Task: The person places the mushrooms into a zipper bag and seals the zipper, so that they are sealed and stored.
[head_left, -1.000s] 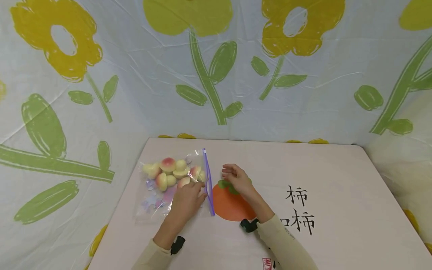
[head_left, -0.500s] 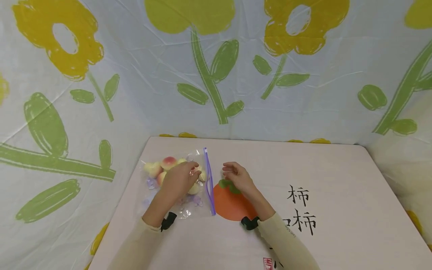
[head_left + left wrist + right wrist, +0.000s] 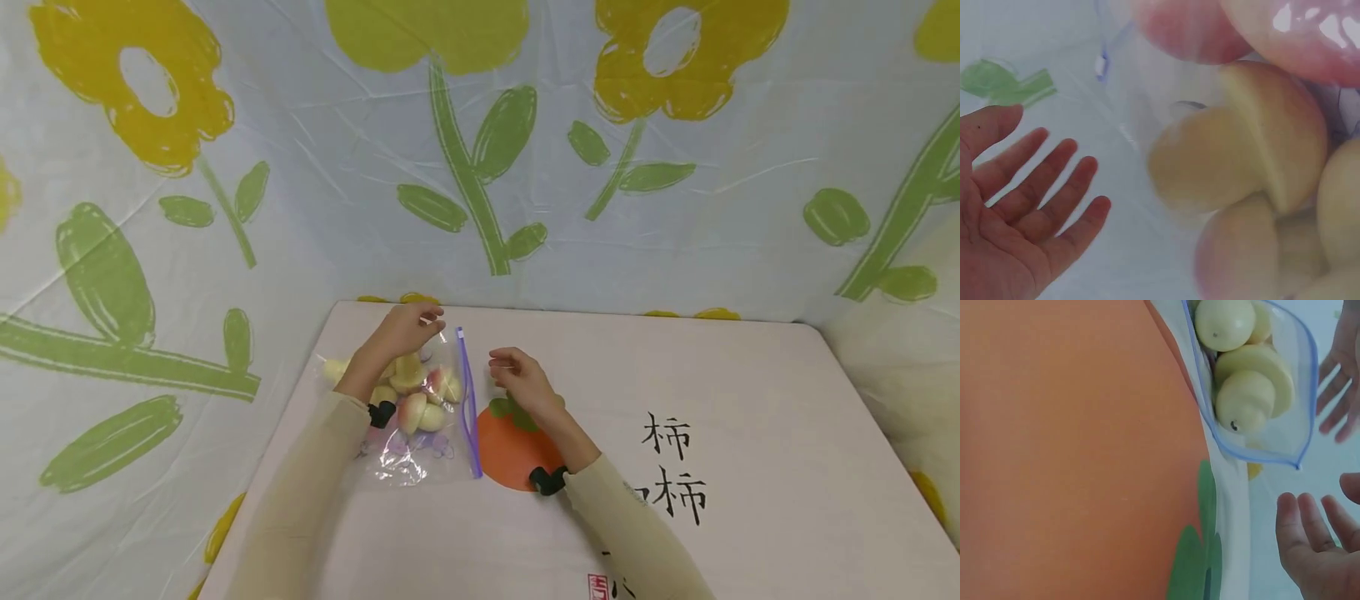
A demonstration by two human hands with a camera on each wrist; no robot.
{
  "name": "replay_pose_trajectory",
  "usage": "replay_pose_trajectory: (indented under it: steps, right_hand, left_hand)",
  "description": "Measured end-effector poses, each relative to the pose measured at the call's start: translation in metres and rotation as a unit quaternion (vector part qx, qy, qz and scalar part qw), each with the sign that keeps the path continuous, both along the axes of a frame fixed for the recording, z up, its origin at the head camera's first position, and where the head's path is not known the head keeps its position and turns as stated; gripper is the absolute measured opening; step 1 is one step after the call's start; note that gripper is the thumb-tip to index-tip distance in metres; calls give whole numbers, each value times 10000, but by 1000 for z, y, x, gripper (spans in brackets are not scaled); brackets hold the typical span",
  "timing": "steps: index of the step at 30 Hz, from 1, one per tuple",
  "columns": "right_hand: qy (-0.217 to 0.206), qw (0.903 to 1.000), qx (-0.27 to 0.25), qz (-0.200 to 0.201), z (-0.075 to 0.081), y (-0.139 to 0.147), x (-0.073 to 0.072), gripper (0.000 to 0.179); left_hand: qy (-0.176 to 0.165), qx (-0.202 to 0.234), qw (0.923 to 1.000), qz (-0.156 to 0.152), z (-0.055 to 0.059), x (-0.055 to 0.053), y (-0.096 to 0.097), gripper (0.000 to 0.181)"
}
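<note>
A clear zip bag (image 3: 401, 473) lies on the left of the table, its purple zip edge (image 3: 470, 417) facing right and its mouth parted in the right wrist view. Inside are several toy mushrooms (image 3: 422, 414), cream with pink-tinged caps. My left hand (image 3: 405, 327) is over the bag's far side, holding nothing; its fingers (image 3: 1063, 181) are spread apart beside the mushrooms in the left wrist view. To the right of the zip edge, my right hand (image 3: 525, 385) hovers over the printed persimmon (image 3: 513, 454), fingers (image 3: 1310, 519) loosely bent and holding nothing.
The pale table mat (image 3: 750, 400) carries black printed characters (image 3: 671, 467) on the right and a red seal (image 3: 597, 586) near the front. A flower-patterned cloth (image 3: 315, 192) hangs behind and along the sides. Dark wrist cameras (image 3: 547, 481) sit at both cuffs.
My left hand has moved from the bag's open end across the mushrooms to its far side, uncovering the nearer ones. The right hand has shifted slightly away from me.
</note>
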State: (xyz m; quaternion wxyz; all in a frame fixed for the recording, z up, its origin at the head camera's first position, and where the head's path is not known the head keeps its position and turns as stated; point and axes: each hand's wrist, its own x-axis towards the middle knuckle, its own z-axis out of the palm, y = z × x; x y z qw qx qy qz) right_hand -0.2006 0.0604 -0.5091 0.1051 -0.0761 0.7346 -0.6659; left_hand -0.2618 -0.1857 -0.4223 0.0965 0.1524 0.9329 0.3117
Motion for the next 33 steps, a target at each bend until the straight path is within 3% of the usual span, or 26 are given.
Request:
replay_pose_trajectory:
  steps: [5, 10, 16, 23, 33]
  right_hand:
    - [-9, 10000, 46, -81, 1, -10, -16, 35]
    - [-60, 9996, -136, -258, -2, -20, -31, 36]
    - [-400, 9977, -205, -510, -1, -32, -49, 36]
    - [-1008, 9924, -265, -660, -1, -45, -68, 32]
    - [-964, 9932, -147, -629, -2, -57, -72, 25]
  left_hand:
    - [-191, 314, 9992, -162, -18, -26, 2, 40]
    - [-349, -157, 9985, -381, -31, -39, 5, 37]
    - [-297, -558, 9968, -489, -41, -43, 6, 30]
    - [-285, -147, 9985, -440, -48, -44, 6, 23]
    - [-528, 320, 9976, -299, -49, -41, 3, 19]
